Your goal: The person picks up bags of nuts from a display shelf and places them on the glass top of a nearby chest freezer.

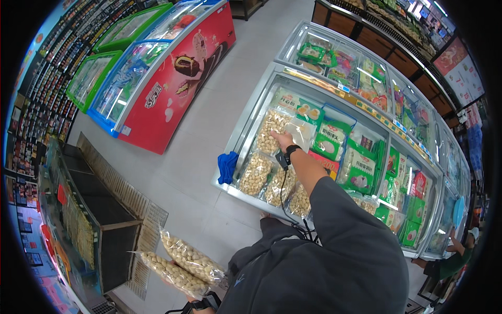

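Out to my lower left are two clear bags of small pale round pieces [180, 267], held side by side by my left hand [192, 299], which is mostly hidden beneath them. My right arm reaches into an open-topped freezer [238, 152]. There my right hand [283, 140] is closed at the lower right edge of another such clear bag [272, 125], next to a pale flat package [300, 132]. Further bags of the same kind [254, 174] lie along the freezer's near side. A dark band with a small cabled device circles my right wrist.
Green and white frozen-food packages [330, 138] fill the freezer beyond my hand. A blue cloth [227, 167] hangs over its left corner. A red chest freezer [172, 78] stands across the aisle, with a dark display counter [104, 209] at left. Another person [460, 251] is at far right.
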### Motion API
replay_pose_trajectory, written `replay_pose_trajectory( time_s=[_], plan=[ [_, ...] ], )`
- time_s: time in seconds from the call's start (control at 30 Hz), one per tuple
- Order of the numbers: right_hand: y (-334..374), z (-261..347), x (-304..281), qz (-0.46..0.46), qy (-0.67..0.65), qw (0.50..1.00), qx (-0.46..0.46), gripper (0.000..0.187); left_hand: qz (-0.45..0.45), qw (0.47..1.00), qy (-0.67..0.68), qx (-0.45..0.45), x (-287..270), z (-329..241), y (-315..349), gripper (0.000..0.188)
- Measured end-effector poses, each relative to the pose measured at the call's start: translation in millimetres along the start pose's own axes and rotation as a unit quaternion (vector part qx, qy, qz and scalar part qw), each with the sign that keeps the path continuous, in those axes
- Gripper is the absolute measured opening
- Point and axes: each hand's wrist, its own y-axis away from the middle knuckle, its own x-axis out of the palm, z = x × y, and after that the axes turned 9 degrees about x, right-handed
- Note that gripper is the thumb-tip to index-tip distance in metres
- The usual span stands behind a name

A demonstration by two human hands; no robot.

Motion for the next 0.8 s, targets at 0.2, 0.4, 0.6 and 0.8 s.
replay_pose_trajectory(
  time_s=[0.2, 0.4, 0.6, 0.8],
  plan=[
    [-15, -19, -5, -0.003, 0.088, 0.996, -0.006, 0.048, 0.019, 0.999, 0.008, -0.039, 43, 16, -44, 0.09],
    [-13, -17, -3, -0.11, 0.581, 0.806, -0.035, 0.074, 0.134, 0.981, -0.088, -0.108, 86, 26, -88, 0.09],
    [63, -9, 13, -0.055, 0.387, 0.912, -0.123, 0.07, 0.255, 0.924, -0.147, -0.245, 140, 81, -169, 0.081],
    [231, 23, 85, 0.244, 0.097, 0.959, 0.11, 0.077, 0.341, 0.801, -0.136, -0.473, 187, 173, -241, 0.077]
  ],
)
